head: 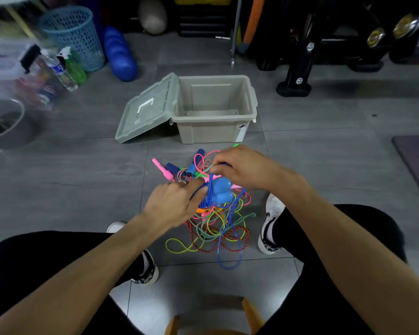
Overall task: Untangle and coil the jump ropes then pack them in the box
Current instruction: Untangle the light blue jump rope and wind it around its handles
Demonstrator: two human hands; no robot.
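A tangle of jump ropes (218, 228) in pink, yellow, green, red and blue lies on the grey floor between my feet. My left hand (172, 204) grips a blue rope handle with a rounded light-blue figure (221, 192) on it, held above the pile. My right hand (242, 168) pinches the blue cord (211, 180) just above that figure. The blue cord hangs down in a long loop (228, 262). Several loose handles (165, 171), pink and dark blue, lie at the far side of the pile. Beyond them stands the beige box (213, 131), open, nothing visible inside.
The box's lid (145, 110) leans open on its left side. A blue mesh basket (73, 35), bottles (61, 68) and a blue roller (120, 54) stand at the back left. A black weight rack (300, 66) is back right, a dark mat (416, 160) at the right edge.
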